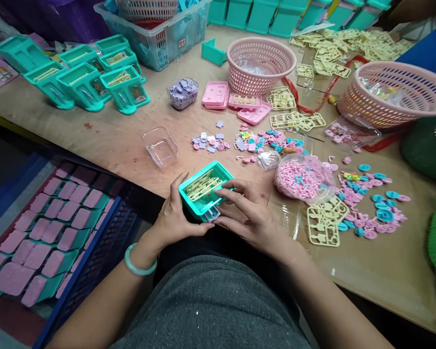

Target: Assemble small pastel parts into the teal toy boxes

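My left hand [176,213] grips the left side of a small teal plastic box [199,208] near the table's front edge. Several cream plastic sprue pieces [203,186] lie inside the box, which is tilted with its opening up. My right hand [249,211] is curled around the box's right end, its fingertips at the rim and partly over the opening. At the box's lower front, near both thumbs, a lavender-grey piece [212,213] shows. Beyond the box stands a clear plastic container [160,148]. Small lavender and pink pieces [210,141] lie scattered just past my hands.
Filled teal boxes [125,89] stand at the back left. Pink baskets [259,63] sit farther back, and a round tub of pink pieces [300,179] is on the right beside cream sprues [323,223]. A blue crate [83,247] with pink-topped boxes stands below left.
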The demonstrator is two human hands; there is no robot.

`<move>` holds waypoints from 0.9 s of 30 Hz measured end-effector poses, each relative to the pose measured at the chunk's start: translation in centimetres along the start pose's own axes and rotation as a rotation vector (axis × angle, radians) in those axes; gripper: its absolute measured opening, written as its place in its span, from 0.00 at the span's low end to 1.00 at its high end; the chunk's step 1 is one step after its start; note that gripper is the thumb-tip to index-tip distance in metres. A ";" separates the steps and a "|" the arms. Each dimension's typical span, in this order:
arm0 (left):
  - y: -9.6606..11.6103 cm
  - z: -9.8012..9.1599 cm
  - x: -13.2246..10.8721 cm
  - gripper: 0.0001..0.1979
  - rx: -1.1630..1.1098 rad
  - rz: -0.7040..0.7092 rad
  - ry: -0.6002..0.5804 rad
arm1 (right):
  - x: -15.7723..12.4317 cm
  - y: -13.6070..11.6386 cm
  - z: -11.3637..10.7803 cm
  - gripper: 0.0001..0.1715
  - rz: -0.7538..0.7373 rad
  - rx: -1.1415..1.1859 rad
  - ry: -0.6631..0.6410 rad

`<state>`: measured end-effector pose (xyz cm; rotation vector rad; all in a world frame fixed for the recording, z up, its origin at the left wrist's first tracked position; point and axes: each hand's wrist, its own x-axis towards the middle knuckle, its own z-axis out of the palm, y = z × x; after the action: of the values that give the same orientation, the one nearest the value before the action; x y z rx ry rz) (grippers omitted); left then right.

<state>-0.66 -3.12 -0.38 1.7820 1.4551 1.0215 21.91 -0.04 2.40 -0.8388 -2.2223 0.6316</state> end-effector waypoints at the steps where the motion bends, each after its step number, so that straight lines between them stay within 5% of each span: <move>1: 0.2 -0.1 0.2 0.62 -0.010 -0.022 -0.010 | 0.2 -0.1 -0.1 0.32 0.009 -0.001 0.004; 8: 0.2 -0.5 0.8 0.60 -0.023 -0.056 -0.048 | 1.4 -0.1 -0.8 0.25 0.026 -0.012 -0.074; 13: -0.2 0.1 0.5 0.59 0.015 -0.014 -0.033 | 0.8 0.5 0.0 0.22 -0.014 -0.017 -0.003; 27: -0.2 0.6 -0.2 0.63 0.026 0.149 0.015 | 0.5 -0.2 -0.8 0.24 -0.042 -0.154 -0.099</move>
<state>-0.25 -3.25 -0.94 1.9291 1.3668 1.0967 22.10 0.31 3.27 -0.8509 -2.3960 0.4956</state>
